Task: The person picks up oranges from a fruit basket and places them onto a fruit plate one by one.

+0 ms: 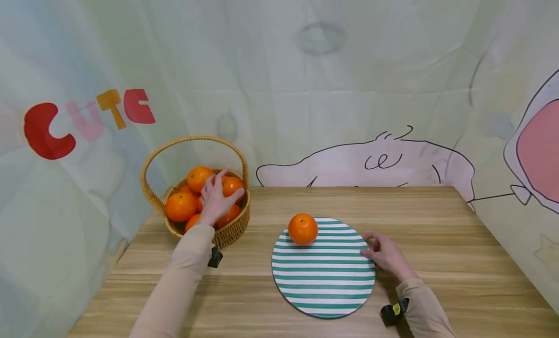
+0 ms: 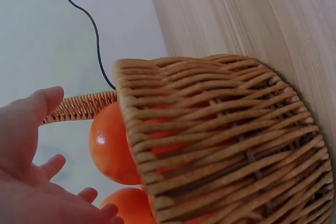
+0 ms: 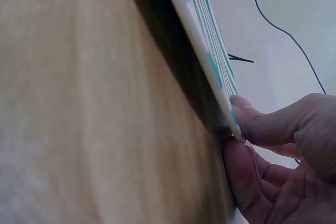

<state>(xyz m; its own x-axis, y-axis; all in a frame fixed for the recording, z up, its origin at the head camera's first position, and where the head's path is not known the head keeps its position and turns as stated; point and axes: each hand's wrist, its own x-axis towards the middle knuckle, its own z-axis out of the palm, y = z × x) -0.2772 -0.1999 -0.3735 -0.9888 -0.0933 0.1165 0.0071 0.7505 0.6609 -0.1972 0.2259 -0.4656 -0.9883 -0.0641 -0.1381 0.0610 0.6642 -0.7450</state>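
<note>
A wicker basket [image 1: 233,229] with a tall handle holds several oranges [image 1: 181,207]. Over it, my left hand [image 1: 217,198] has its fingers spread above an orange [image 1: 233,185] near the right rim. The left wrist view shows the thumb and fingers [image 2: 50,167] apart from the orange [image 2: 113,144], not curled round it. One orange [image 1: 303,229] sits on the upper left of a round plate [image 1: 325,275] with green and white stripes. At the plate's right edge, my right hand [image 1: 385,254] pinches the rim between thumb and fingers, as the right wrist view [image 3: 283,161] shows.
Both things stand on a wooden table [image 1: 257,309], the basket at the far left and the plate right of the middle. A printed curtain [image 1: 279,86] hangs close behind the table and along its left side. The basket handle [image 1: 194,138] arches over the fruit.
</note>
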